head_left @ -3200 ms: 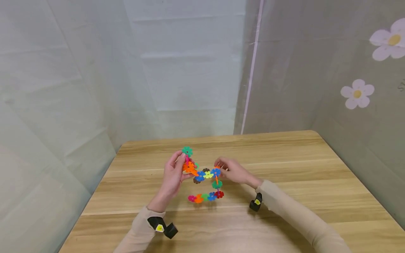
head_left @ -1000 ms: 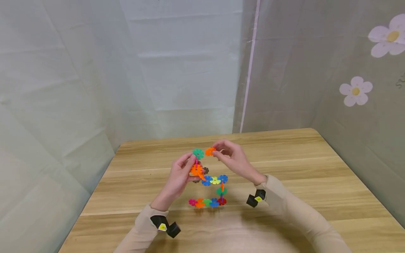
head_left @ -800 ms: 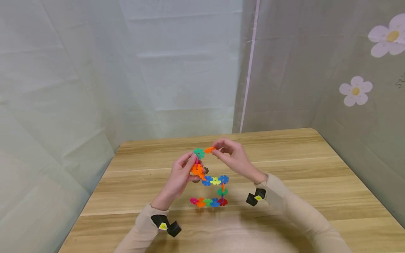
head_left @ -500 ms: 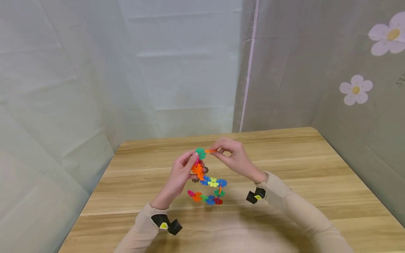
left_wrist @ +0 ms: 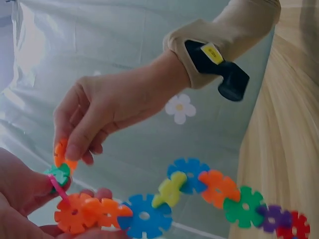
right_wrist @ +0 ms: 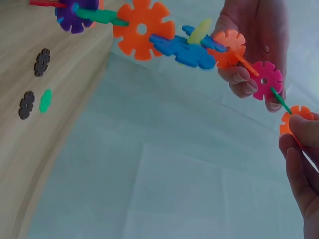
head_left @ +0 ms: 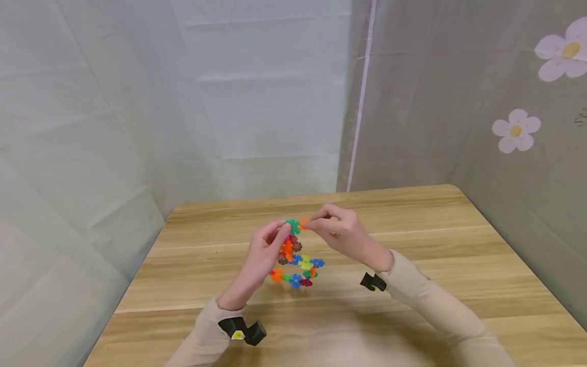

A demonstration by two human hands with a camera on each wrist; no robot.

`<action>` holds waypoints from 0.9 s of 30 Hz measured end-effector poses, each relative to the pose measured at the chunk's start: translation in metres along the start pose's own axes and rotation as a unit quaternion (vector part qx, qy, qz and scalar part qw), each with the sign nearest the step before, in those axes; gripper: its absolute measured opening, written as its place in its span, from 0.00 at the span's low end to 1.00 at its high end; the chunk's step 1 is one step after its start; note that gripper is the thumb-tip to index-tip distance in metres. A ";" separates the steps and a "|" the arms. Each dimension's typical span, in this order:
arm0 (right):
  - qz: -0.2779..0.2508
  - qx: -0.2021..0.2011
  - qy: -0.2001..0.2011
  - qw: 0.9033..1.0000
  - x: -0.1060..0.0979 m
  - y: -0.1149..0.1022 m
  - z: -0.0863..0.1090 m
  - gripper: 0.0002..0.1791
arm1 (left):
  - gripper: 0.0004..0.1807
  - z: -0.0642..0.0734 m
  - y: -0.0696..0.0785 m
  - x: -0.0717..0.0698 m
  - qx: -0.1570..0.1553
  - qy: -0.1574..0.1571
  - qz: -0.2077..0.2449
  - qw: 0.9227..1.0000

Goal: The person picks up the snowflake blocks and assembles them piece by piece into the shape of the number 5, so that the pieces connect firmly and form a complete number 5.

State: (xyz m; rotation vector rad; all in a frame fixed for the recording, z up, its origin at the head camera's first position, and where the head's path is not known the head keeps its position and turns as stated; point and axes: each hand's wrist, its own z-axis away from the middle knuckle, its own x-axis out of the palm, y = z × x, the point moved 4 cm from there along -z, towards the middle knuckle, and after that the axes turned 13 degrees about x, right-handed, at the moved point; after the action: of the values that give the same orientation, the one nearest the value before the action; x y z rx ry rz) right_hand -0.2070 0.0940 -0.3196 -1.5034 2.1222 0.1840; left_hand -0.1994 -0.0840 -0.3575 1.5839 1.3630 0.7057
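Note:
A chain of slotted plastic flower-shaped discs (left_wrist: 144, 216) in many colours hangs from my left hand (head_left: 258, 255). That hand pinches its upper end around the green disc (head_left: 293, 226) and the pink disc (right_wrist: 267, 80) linked to it. Thumb and fingers of my right hand (head_left: 350, 235) pinch a single orange disc (left_wrist: 61, 152). In the right wrist view its edge meets the rim of the green disc. Below, the chain bends through blue, yellow, orange and purple pieces, down to a red disc (left_wrist: 294, 226).
Two dark brown discs (right_wrist: 42, 62) and a loose green disc (right_wrist: 45, 100) lie on the wooden table (head_left: 412, 306), behind the chain in the head view. Pale sheeting (head_left: 275, 102) surrounds the table's back and sides.
My right hand has picked up an orange disc and brought it up to the green one, turning it edge-on along the way. My left hand has shifted right, and the chain's lower part has swung left.

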 end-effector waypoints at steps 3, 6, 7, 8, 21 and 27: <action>0.020 -0.019 0.012 1.000 -0.002 -0.003 0.000 0.11 | 0.13 0.000 0.006 0.001 0.025 0.002 -0.015 1.000; 0.040 -0.035 0.024 0.998 -0.003 -0.005 0.000 0.09 | 0.12 0.000 0.008 0.001 0.045 0.012 -0.025 0.999; 0.045 -0.040 0.030 0.998 -0.003 -0.006 0.001 0.09 | 0.12 0.000 0.008 0.001 0.051 0.016 -0.029 0.998; 0.050 -0.044 0.037 0.997 -0.002 -0.007 0.001 0.08 | 0.12 0.000 0.008 0.001 0.054 0.021 -0.030 0.998; 0.035 -0.024 0.037 0.998 0.002 -0.010 0.000 0.13 | 0.14 -0.002 0.003 0.006 0.056 0.009 -0.015 0.998; 0.030 -0.015 0.022 0.999 0.004 -0.009 0.001 0.10 | 0.14 -0.001 0.002 0.004 0.047 0.011 -0.017 0.999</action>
State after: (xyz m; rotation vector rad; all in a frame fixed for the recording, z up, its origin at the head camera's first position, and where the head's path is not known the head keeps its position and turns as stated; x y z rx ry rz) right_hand -0.1993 0.0873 -0.3210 -1.4743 2.2101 0.2080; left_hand -0.1989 -0.0796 -0.3557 1.6275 1.4553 0.6482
